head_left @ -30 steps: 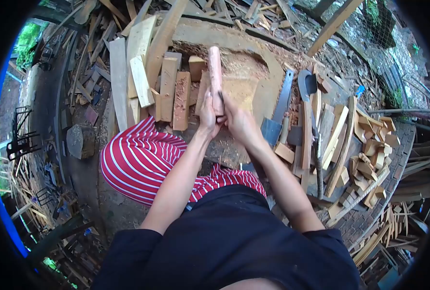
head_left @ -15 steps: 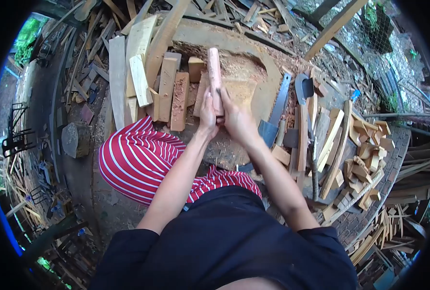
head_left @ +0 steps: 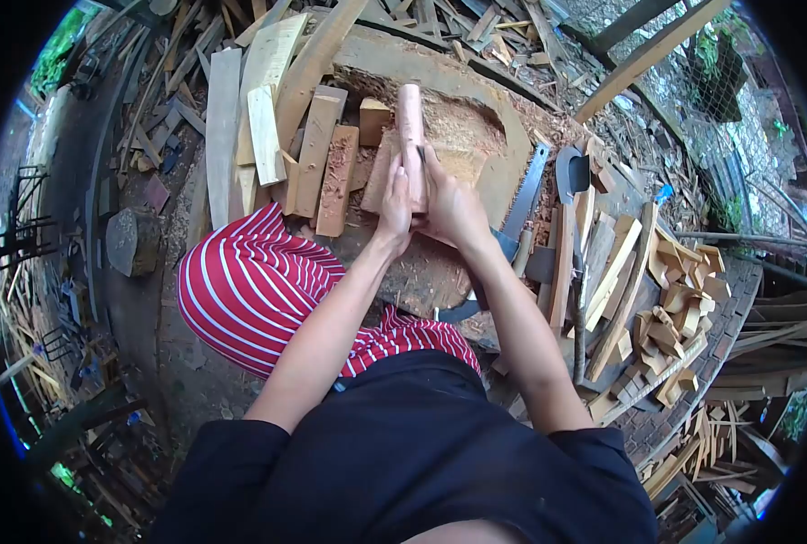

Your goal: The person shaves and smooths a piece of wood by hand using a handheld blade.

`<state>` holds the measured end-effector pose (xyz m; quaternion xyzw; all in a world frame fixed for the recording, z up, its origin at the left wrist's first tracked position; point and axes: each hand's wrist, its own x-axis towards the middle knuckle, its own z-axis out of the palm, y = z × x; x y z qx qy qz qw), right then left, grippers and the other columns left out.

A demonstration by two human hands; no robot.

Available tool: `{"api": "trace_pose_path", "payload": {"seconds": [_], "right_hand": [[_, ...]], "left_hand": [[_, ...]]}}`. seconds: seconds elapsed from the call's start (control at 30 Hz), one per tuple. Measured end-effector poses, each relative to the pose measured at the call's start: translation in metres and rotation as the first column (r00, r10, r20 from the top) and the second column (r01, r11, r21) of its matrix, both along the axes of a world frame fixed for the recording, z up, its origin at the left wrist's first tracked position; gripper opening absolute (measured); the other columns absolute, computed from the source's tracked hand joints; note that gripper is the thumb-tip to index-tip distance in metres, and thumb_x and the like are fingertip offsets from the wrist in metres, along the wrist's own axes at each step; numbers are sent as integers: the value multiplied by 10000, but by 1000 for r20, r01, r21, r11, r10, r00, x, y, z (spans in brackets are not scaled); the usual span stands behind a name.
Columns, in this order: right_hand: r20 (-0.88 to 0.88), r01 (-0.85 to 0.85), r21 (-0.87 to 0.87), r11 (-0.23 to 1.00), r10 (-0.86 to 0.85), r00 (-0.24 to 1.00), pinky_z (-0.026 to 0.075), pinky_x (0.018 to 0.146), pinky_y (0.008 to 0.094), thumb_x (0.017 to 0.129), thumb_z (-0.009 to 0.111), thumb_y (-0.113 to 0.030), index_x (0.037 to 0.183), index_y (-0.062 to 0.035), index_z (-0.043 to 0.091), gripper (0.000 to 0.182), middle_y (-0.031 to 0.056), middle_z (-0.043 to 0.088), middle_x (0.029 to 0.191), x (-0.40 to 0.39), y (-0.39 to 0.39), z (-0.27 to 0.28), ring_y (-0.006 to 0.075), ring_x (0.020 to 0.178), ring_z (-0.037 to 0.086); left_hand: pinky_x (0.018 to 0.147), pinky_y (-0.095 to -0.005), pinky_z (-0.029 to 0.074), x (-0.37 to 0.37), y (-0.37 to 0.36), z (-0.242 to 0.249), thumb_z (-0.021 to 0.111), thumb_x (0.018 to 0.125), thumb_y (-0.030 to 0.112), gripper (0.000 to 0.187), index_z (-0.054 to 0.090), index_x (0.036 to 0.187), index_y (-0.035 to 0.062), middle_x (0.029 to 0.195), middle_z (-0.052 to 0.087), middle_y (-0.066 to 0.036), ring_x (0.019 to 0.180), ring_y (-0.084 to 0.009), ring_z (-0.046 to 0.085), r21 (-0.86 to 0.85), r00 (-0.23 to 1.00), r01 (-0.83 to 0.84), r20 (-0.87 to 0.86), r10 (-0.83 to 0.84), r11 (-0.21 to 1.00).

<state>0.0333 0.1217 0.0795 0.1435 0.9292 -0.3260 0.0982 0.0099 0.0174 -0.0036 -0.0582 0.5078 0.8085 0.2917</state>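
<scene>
A pale pinkish piece of wood (head_left: 410, 118) with a rounded, handle-like upper end and a broader lower end points away from me. My left hand (head_left: 396, 201) grips its lower left side. Against the right side presses my right hand (head_left: 453, 207), closed round the same piece; a small dark spot shows near its fingertips, too small to name. Under the wood lies a tan wooden board (head_left: 462, 167) on a chip-strewn hollowed block (head_left: 503, 113). The lower end of the piece is partly hidden by my palms.
Right of the hands lie a handsaw (head_left: 528, 189), a dark curved blade (head_left: 570, 170) and long wooden sticks (head_left: 562, 272). Cut wood blocks (head_left: 675, 317) pile farther right. Wood blocks (head_left: 338, 181) and planks (head_left: 223, 136) lie left, with a log stump (head_left: 134, 241) beyond.
The view has shifted slightly. Both hands stay on the pinkish wood, and the right fingertips sit a little farther up along it, with the fingers less blurred.
</scene>
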Motion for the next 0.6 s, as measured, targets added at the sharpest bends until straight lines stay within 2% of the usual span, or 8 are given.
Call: {"api": "trace_pose_path", "payload": {"seconds": [0.23,0.3,0.37,0.43,0.47,0.5,0.57,0.6], "right_hand": [[-42,49,-131,990,-55,998,493,778,511,812,585,-65,1404,-106,397,623,331,604,960,28,-12,-2,482,887,608],[-22,45,-36,998,-46,999,511,736,504,859,509,-96,1406,-122,394,559,314,620,881,13,4,-19,447,810,636],[-55,34,45,998,-32,998,530,693,498,907,434,-126,1407,-138,391,502,296,636,803,-1,9,-22,412,733,664],[137,237,-407,882,-197,971,548,682,456,954,393,-173,1400,-144,402,448,268,649,779,9,15,-15,351,704,684],[131,252,-441,861,-217,967,547,638,417,964,406,-178,1408,-162,398,444,245,660,818,15,15,-18,305,694,691],[126,264,-478,838,-232,965,547,594,377,975,419,-183,1415,-179,394,441,222,671,857,23,12,-21,260,684,698],[146,270,-476,837,-228,963,538,649,439,968,428,-186,1410,-173,399,443,253,664,849,38,-1,2,341,725,688],[49,157,-306,939,-149,988,524,677,466,962,439,-187,1407,-170,401,447,270,653,858,43,-7,-1,384,755,669]], "left_hand": [[960,-322,421,-5,9,3,272,1034,286,481,230,1465,76,1356,449,-121,1212,-196,483,-113,998,-37,43,42,993],[1013,-321,371,-3,12,-6,274,1033,289,489,244,1456,45,1348,452,-127,1232,-203,459,-261,962,-46,-272,-28,964],[1052,-317,323,-6,10,-2,279,1029,294,510,235,1460,24,1371,434,-135,1261,-211,430,-192,976,-62,-215,19,979],[998,-298,393,-1,11,15,295,1024,277,519,157,1504,136,1378,417,-75,1233,-165,454,-310,982,17,-172,-73,951],[1005,-304,379,-2,10,24,292,1028,293,542,127,1503,90,1391,405,-115,1218,-183,458,-251,988,153,38,-148,956],[1005,-304,379,-7,11,22,292,1028,293,542,127,1503,90,1391,405,-115,1218,-183,458,-247,990,143,22,-142,958],[926,-276,424,-2,8,9,298,1032,286,540,113,1508,110,1360,414,-107,1087,-146,502,-130,999,48,-19,-51,990],[795,-263,490,-9,3,7,285,1035,293,534,91,1515,163,1318,464,-81,1039,-132,551,-184,987,161,51,-154,970]]}}
